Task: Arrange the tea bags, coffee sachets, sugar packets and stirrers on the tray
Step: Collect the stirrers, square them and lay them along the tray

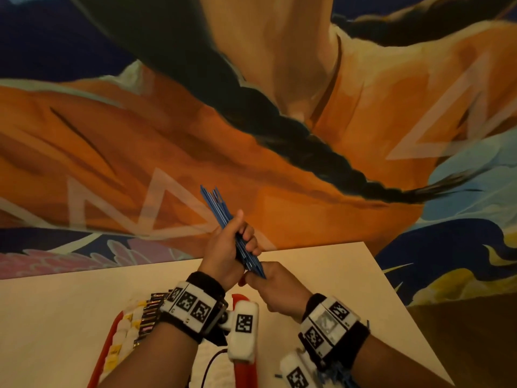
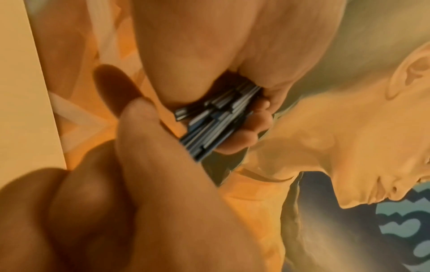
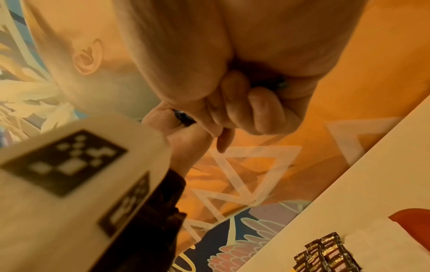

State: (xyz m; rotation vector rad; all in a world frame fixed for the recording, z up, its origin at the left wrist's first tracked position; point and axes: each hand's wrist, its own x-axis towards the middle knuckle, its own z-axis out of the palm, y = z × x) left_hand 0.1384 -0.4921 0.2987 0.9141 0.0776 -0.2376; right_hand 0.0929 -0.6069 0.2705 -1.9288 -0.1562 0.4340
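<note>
A bundle of blue stirrers (image 1: pixel 223 217) is held up in the air over the table's far edge, slanting up and to the left. My left hand (image 1: pixel 243 236) grips its middle, with fingers curled round it (image 2: pixel 253 128). My right hand (image 1: pixel 260 278) holds the bundle's lower end (image 2: pixel 209 127), its fingers curled (image 3: pixel 251 106). Below my wrists lies the red tray (image 1: pixel 105 348). It holds a row of dark coffee sachets (image 1: pixel 149 315) (image 3: pixel 325 254) and a row of white and yellow packets (image 1: pixel 126 334). My arms hide much of the tray.
The pale table (image 1: pixel 70 317) ends just beyond my hands and slants away on the right. A painted mural wall (image 1: pixel 251 135) rises behind it. A few loose blue stirrers (image 1: pixel 342 373) lie by my right wrist. A thin cable (image 1: pixel 209 362) runs under my left arm.
</note>
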